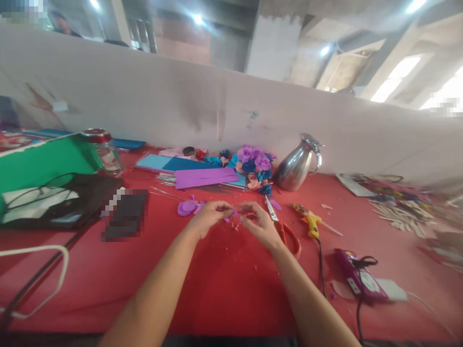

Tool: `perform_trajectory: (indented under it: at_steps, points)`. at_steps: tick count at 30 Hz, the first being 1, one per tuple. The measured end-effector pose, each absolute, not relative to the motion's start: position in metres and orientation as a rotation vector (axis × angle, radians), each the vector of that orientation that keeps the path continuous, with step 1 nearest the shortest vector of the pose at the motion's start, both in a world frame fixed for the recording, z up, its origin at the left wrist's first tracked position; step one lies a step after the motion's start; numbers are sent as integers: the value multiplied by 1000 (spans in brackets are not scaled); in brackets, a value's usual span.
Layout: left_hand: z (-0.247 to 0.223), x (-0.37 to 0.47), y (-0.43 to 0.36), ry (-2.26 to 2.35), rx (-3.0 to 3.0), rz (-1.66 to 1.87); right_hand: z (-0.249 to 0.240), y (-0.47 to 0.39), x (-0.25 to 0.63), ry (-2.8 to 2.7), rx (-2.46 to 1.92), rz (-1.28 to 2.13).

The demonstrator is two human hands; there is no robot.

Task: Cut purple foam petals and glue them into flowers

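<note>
- Grip of my left hand point(210, 216) is closed on a small purple piece point(235, 212), which sits at the centre of my view; its shape is too blurred to tell.
- I see the right hand point(261, 224) just beside it at three o'clock, thumb and fingers apart.
- From that piece, purple petals point(187, 207) lie at nine o'clock on the red tabletop point(224, 289).
- Purple paper point(206, 178) lies at eleven, paper flowers point(255, 159) toward one.
- I have a metal jug point(294, 165) upright at two.
- Orange-handled scissors point(289, 237) lie near my right wrist, toward four.
- Beyond them, a yellow glue gun point(313, 224) rests at three.
- A glass jar point(108, 156) with a red lid stands at ten.
</note>
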State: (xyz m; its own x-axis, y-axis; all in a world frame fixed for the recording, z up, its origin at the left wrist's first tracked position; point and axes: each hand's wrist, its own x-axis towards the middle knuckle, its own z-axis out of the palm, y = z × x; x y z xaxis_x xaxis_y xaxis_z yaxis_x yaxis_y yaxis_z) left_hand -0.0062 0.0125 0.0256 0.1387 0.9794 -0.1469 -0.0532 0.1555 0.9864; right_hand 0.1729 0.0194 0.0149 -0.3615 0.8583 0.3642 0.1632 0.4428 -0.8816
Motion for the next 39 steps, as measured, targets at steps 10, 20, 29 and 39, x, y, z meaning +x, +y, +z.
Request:
perform_trajectory:
  at_steps: [10,20,29,39]
  points:
    - [22,-4,15,1177,1076,1082,3,26,162,-1415,-1013,1289]
    - [27,-1,16,1294,1206,1051,8,30,162,-1347,-1012,1165]
    - [26,-1,22,1382,1222,1056,2,39,159,-1258,-979,1223]
    - [24,1,17,1364,1093,1136,10,33,164,-1096,-1040,1448]
